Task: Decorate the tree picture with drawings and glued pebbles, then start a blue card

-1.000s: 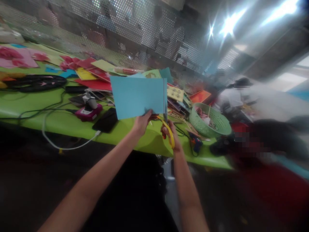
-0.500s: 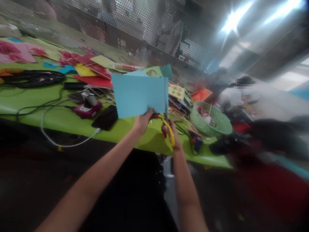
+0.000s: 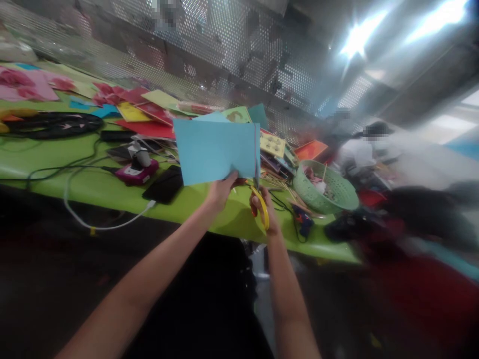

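Note:
A light blue sheet of paper (image 3: 217, 152) is held up above the table, a dark line running down near its right edge. My left hand (image 3: 222, 191) grips it at the bottom edge, thumb on the front and the other fingers mostly behind. In my right hand (image 3: 268, 209) is a pair of scissors (image 3: 264, 207) with yellow handles. Their blades point upward at the lower right edge of the paper, close to the line. How far apart the blades are is hard to make out.
The green table (image 3: 179, 204) holds a black phone (image 3: 163, 185), a purple power adapter (image 3: 136, 172) with cables, and a glue gun (image 3: 303, 222). A green basket (image 3: 337, 192) stands at the right. Coloured papers (image 3: 149, 109) lie behind. Another person (image 3: 355, 152) sits farther right.
The whole view has shifted slightly. Both hands, the paper and the scissors keep nearly the same positions relative to each other.

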A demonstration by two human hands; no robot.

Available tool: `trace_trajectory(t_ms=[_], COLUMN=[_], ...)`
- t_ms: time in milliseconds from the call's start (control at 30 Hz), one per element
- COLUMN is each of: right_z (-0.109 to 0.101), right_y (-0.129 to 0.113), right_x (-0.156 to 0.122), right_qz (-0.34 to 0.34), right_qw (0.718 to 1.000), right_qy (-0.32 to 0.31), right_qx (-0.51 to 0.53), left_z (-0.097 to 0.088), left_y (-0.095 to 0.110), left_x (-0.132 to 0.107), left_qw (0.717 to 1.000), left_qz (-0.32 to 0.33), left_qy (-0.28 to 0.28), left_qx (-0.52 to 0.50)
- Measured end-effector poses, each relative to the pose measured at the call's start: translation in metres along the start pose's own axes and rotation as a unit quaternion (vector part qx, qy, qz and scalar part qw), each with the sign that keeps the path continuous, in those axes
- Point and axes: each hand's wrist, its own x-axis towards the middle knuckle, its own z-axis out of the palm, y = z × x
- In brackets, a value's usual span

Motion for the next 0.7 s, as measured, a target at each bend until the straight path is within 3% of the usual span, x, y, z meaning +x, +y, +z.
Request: trace_trajectory(t_ms=[700], right_z=[0.0009], right_y=[-0.003], right_x=[-0.0006], right_qz=[0.034], right_qw=[0.998], right_qy=[0.043], right_qx=[-0.019], left_z=[0.0001], left_y=[0.0045], left_x=[-0.0059], left_qw=[0.999], left_qz=[-0.004], left_qy=[0.017], left_qx=[0.035])
